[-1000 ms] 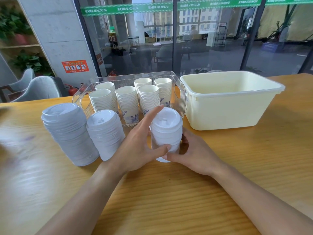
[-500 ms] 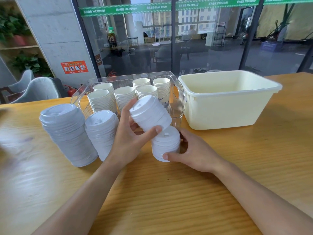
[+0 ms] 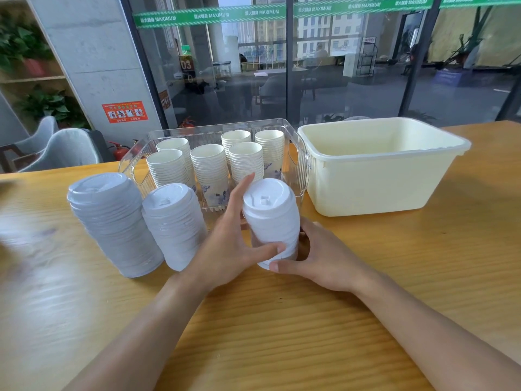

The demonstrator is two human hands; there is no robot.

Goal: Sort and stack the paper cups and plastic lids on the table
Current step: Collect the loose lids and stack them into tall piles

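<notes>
Both hands hold one short stack of white plastic sip lids that stands upright on the light wooden table. The left hand wraps it from the left, thumb curled across the lower front and forefinger stretched up along the stack's far left side. The right hand cups the base from the right, its thumb lying along the bottom front edge; its fingers are hidden behind the stack.

Just left of the left hand stands a taller stack of the same white lids, leaning slightly, and beyond that a still taller, wider stack of white lids, close beside it.

Directly behind the hands sits a clear ribbed plastic bin holding six stacks of white paper cups, some showing a blue printed pattern near the bottom. Behind and to the right of the right hand sits a pale yellow rectangular plastic tub, just beside the clear bin.
</notes>
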